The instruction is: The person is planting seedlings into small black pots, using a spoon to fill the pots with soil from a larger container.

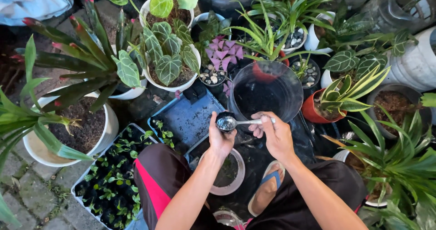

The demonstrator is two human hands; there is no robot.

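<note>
— Spoon (227, 123) level, bowl right over the small black pot (223, 117)?
— Yes. The right hand (275, 137) pinches its handle; the left hand (220, 139) is curled round the pot, holding it over the near edge of the blue tray (186, 118), beside the big dark tub (265, 93).
— Tip slowly, I'd say, with the pot upright, so nothing spills.
</note>
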